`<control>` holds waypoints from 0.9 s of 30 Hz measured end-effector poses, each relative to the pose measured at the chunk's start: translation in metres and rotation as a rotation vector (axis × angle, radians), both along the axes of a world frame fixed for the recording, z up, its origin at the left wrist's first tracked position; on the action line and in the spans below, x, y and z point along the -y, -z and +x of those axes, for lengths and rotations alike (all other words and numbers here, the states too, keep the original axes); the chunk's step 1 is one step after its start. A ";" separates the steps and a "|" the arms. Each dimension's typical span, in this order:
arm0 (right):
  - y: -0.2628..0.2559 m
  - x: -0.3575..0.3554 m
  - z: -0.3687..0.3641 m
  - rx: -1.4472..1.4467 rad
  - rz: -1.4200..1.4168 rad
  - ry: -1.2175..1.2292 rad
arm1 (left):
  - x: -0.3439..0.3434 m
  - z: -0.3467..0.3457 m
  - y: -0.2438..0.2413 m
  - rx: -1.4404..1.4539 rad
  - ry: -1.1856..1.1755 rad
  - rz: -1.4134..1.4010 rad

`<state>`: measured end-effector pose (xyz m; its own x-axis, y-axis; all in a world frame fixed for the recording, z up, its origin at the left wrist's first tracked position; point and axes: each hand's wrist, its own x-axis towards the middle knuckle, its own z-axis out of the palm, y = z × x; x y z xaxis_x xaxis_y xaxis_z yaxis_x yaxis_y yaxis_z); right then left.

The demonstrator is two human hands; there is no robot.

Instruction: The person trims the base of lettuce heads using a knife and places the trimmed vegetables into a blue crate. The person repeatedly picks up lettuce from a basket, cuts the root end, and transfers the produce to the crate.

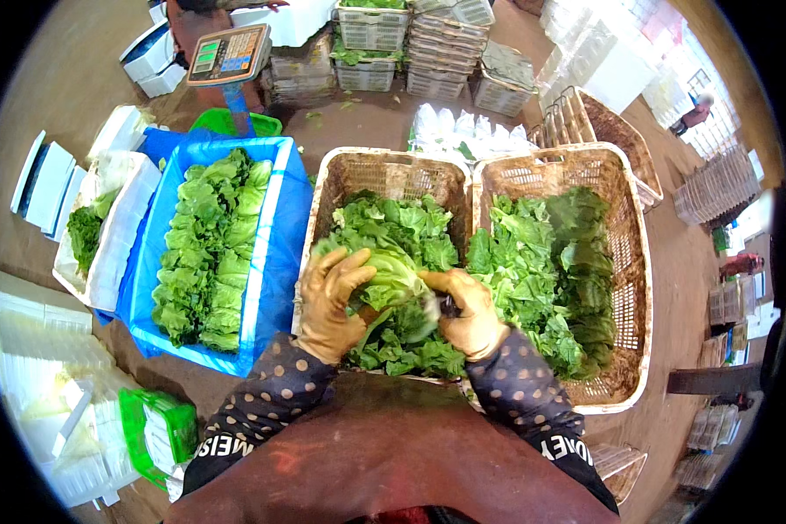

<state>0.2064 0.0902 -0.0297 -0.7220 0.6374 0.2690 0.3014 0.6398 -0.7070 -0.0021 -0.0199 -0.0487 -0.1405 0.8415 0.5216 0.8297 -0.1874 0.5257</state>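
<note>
My gloved left hand [333,304] is wrapped around a head of leafy lettuce [393,275] over the middle crate. At its stem end is my gloved right hand [468,311], fingers bent, with a small dark object in them that I cannot make out clearly. Below both hands, more green lettuce fills the dirty white plastic crate [393,164]. A second such crate [632,327] on the right holds lettuce in packed rows. To the left, a blue-lined bin [278,196] contains lettuce heads [213,249] laid in two neat columns.
A digital scale [229,56] stands beyond the blue-lined bin. Stacked plastic crates [449,52] and white plastic bags [465,128] are at the back. Foam boxes [46,187] and a green basket [160,432] lie left. A person [697,112] is far off at right.
</note>
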 end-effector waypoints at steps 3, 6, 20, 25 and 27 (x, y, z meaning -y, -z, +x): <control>-0.011 -0.032 0.033 0.280 0.396 -0.037 | 0.002 -0.017 0.003 0.123 0.050 -0.199; -0.027 -0.039 0.032 0.164 0.221 0.118 | 0.003 -0.034 0.018 0.998 0.280 -0.428; 0.085 0.040 -0.100 0.081 -1.077 -0.004 | 0.088 -0.015 0.080 1.057 -0.326 -0.205; 0.055 0.068 -0.234 0.031 -0.852 -0.346 | 0.191 -0.073 0.095 1.301 -0.381 0.267; 0.076 0.097 -0.300 0.078 -0.702 -0.548 | 0.239 -0.086 0.085 1.599 -0.377 0.452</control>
